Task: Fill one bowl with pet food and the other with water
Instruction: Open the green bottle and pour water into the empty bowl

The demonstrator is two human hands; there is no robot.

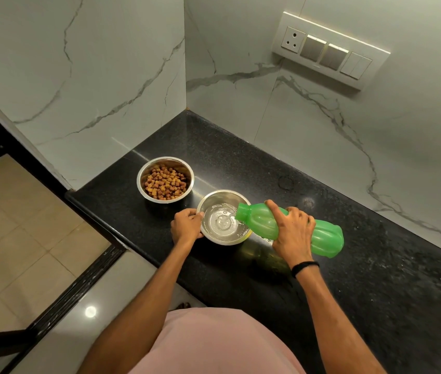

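Black table [241,163] in a marble corner: my right hand [292,233] wraps the green bottle [289,229], long axis tipped leftward, mouth over the water bowl [223,217]; my left hand [187,225] pinches its rim; food bowl [165,179] behind.

Two round stainless-steel bowls are counted on the black granite counter [376,265]: one holding brown kibble [165,179], one holding water [223,216]. One green ribbed plastic bottle [289,228] is seen. One white wall switch panel [330,49] is seen.

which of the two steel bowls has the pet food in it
The round steel bowl farther from the person, full of brown kibble. The nearer steel bowl holds only water pouring from the green plastic bottle.
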